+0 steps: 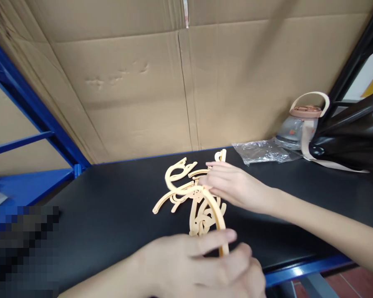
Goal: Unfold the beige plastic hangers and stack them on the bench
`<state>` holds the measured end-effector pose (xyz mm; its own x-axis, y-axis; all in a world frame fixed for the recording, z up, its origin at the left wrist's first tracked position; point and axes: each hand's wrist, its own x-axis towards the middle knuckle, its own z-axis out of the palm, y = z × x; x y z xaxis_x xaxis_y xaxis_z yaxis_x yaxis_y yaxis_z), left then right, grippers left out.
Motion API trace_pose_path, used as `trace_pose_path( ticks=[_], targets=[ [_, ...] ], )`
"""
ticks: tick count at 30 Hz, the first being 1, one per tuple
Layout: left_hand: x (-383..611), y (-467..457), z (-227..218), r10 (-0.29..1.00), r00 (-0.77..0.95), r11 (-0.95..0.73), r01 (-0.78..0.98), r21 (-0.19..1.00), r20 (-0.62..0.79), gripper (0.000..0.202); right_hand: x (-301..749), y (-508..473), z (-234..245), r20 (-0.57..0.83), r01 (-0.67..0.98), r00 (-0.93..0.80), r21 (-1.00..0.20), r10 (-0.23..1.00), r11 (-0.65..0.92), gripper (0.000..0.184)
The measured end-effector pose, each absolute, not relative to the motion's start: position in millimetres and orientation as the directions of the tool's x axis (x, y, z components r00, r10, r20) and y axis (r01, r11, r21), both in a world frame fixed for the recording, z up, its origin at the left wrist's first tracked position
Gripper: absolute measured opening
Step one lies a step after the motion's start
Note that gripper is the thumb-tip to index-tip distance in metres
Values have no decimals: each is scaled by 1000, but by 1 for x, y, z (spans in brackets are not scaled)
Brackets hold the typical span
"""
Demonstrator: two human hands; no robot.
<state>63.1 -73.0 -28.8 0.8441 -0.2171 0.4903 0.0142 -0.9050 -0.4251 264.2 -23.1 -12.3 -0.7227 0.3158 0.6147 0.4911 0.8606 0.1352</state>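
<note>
A heap of cream-coloured curved plastic hanger pieces [186, 190] lies in the middle of the black table [105, 211]. My left hand [202, 265] is at the near edge, its thumb and fingers pinched on the lower end of one long curved piece [216, 215] that arches up into the heap. My right hand [233, 184] reaches in from the right and rests on the heap's top, fingers together and curled over the pieces there; what it grips is partly hidden under the fingers.
A cardboard wall [180, 82] backs the table. At the back right lie a crumpled clear plastic bag [259, 151], a bottle with a pink lid and strap [300, 124] and a black bag [351, 136]. Blue shelf rails [34, 107] stand at the left.
</note>
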Motion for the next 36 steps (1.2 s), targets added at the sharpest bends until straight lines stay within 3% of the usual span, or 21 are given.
trace_pose_path(
  ticks=[2,4,7,9,11,13,14,18,21,24,29,31,36],
  targets=[
    [54,-68,-19,-105,722,-898,227,-378,684,21,269,-17,-9,603,513,-719,128,344,849,26],
    [49,-61,-8,-60,659,-844,368,-391,750,21,272,-15,-7,563,530,-750,195,348,825,27],
    [54,-47,7,313,502,-724,676,-140,806,16,272,-16,-6,532,528,-786,314,315,789,26],
    [60,-36,11,595,476,-700,702,128,647,20,271,-17,-8,545,517,-793,362,274,776,23],
    [62,-26,12,787,515,-615,609,501,340,29,270,-19,-10,563,515,-791,404,239,756,22],
    [60,-17,13,798,600,-405,467,786,56,31,269,-22,-11,575,518,-789,433,217,738,22],
    [58,-14,14,762,646,-307,416,856,-40,29,268,-24,-11,591,522,-780,436,204,733,22],
    [50,-8,21,613,741,-107,420,901,-273,14,265,-33,-10,637,532,-746,393,196,750,21],
    [48,-8,21,547,759,-6,426,905,-354,16,261,-37,-10,582,490,-778,329,235,808,23],
    [52,-10,14,583,766,19,320,947,-270,21,260,-37,-10,571,482,-770,229,284,846,23],
    [63,-18,2,793,605,-17,144,989,-74,24,261,-38,-7,650,617,-609,28,455,786,28],
    [67,-21,0,853,521,-29,116,993,-36,26,260,-42,-5,673,658,-580,55,459,751,29],
    [72,-29,-1,900,436,-20,57,998,-7,21,251,-54,-7,673,744,-618,333,407,579,21]
  ],
)
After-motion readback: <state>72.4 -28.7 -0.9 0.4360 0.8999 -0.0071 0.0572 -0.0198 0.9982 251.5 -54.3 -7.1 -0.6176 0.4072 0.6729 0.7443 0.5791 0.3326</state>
